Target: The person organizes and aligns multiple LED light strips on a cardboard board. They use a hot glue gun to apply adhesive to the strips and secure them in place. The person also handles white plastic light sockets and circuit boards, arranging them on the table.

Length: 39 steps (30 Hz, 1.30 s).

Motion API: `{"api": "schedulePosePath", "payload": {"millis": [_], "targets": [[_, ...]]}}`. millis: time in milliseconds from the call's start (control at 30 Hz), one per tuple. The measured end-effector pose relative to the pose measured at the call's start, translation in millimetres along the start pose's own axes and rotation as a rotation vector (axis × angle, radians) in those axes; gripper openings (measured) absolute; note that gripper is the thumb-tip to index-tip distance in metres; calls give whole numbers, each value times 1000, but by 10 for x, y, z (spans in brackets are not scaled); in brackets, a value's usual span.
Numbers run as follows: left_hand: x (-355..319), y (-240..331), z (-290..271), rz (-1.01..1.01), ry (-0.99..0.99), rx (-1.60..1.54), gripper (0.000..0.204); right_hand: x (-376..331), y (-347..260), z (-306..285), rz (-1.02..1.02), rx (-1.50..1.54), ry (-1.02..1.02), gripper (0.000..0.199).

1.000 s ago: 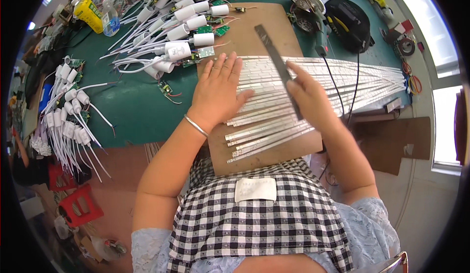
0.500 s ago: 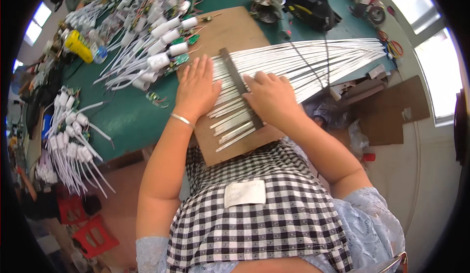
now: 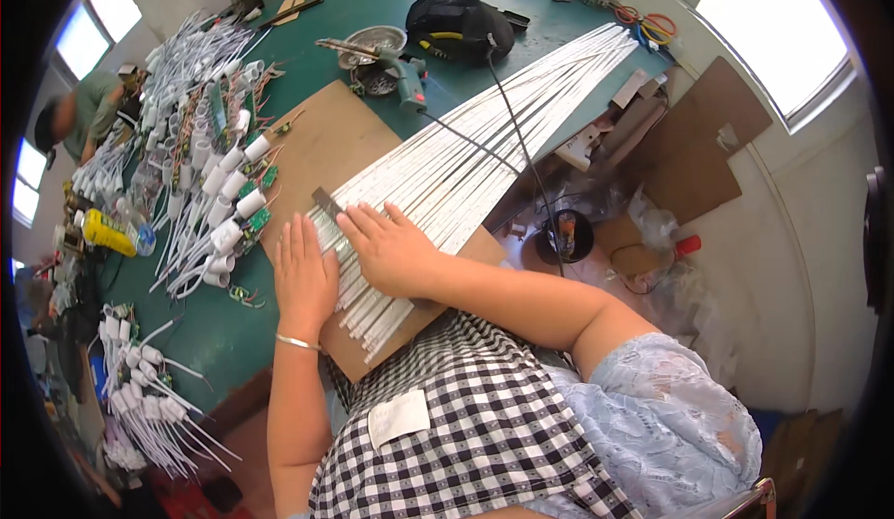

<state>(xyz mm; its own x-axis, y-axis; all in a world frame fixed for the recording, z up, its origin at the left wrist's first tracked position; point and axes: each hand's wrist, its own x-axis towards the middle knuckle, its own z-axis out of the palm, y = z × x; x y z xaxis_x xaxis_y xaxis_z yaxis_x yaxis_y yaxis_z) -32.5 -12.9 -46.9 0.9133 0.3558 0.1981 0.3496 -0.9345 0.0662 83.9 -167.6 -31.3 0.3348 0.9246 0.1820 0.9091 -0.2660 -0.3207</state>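
A fan of long, thin silvery-white strips (image 3: 466, 165) lies across a brown board (image 3: 321, 137), gathered close together at the far right. My left hand (image 3: 305, 282) lies flat, fingers stretched out, beside the strips' near ends; its thumb side touches them. My right hand (image 3: 396, 254) rests over the strips with its fingers spread, pointing left. A dark flat bar (image 3: 326, 202) crosses the strips, its far end showing past my right fingertips. The rest of the bar is mostly hidden beneath that hand.
White cylinders with wires and green circuit boards (image 3: 223, 207) are heaped at left. A green glue gun (image 3: 408, 86), metal bowl (image 3: 377, 40) and black bag (image 3: 456, 26) stand farther back. A black cable (image 3: 517, 123) crosses the strips. Another person (image 3: 84, 114) is at far left.
The view has turned, so the board and strips appear farther left and more slanted. My right hand has spread its fingers and moved closer to my left hand, covering most of the bar.
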Motion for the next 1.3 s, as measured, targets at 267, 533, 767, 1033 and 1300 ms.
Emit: {"api": "schedulePosePath", "payload": {"millis": [267,533,767,1033,1300], "targets": [[-276,184,-60,-39,40,-32,63,-173,-10,62,-70,21,15,60],[-410,203,-263,-240,407,-712,62,-316,145,-385,-55,2,30,65],[-826,241,-503,-447,711,-1563,73,-605,-71,-560,-263,-117,-168,89],[-1400,420,-230,-418,418,-1210,50,-772,-215,-403,-453,-200,-175,72],[-1479,690,-105,-580,139,-1589,51,-779,-177,-327,-471,-195,-126,53]]}}
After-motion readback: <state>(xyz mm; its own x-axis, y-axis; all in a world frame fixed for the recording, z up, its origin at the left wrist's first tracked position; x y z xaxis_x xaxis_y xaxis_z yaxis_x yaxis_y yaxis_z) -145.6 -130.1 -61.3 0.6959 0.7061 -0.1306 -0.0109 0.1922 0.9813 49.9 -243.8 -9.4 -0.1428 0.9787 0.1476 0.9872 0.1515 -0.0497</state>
